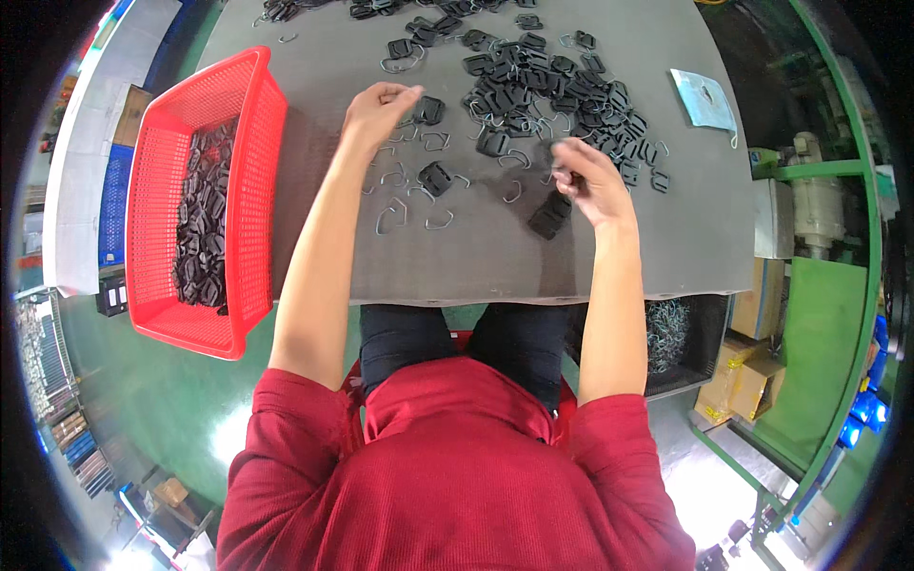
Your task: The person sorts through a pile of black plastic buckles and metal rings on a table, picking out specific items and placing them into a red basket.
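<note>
My left hand (pixel 379 112) hovers over the table with thumb and fingertips pinched together; what they hold, if anything, is hidden. Just beyond its fingertips lies a black plastic buckle (pixel 429 110). My right hand (pixel 592 181) has its fingers curled in, with a dark blur at the fingertips that I cannot make out. Below it rests a black buckle piece (pixel 550 216). Between the hands are another black buckle (pixel 436 178) and several loose bent wire hooks (pixel 439 220). A heap of black buckles with wire hooks (pixel 533 81) spreads beyond my right hand.
At the left, a red plastic basket (pixel 255 190) holds many black buckles (pixel 202 219). A light blue face mask (pixel 705 99) lies on the grey table (pixel 657 247) at the right. Under the table's right side, a black crate (pixel 705 347) contains wire pieces, with cardboard boxes (pixel 738 376) beside it.
</note>
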Available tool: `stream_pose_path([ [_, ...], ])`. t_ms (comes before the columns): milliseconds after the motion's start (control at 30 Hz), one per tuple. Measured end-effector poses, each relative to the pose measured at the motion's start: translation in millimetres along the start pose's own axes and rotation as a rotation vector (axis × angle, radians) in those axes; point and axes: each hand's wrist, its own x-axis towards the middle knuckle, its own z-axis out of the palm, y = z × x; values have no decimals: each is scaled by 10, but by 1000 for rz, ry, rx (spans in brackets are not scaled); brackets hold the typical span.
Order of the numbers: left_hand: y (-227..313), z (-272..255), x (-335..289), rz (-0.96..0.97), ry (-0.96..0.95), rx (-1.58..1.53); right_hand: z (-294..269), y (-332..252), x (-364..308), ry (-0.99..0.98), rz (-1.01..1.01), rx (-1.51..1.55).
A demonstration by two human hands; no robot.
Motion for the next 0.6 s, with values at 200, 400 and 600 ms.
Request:
stream_pose_path([
  [200, 146, 360, 70, 103, 92, 776, 235, -51, 85, 31, 50, -175],
  [400, 58, -70, -365, -51, -400, -577, 868, 20, 395, 411, -216, -1583],
  [600, -20, -150, -494, -156, -337, -308, 571, -24, 506, 196, -153, -1134],
])
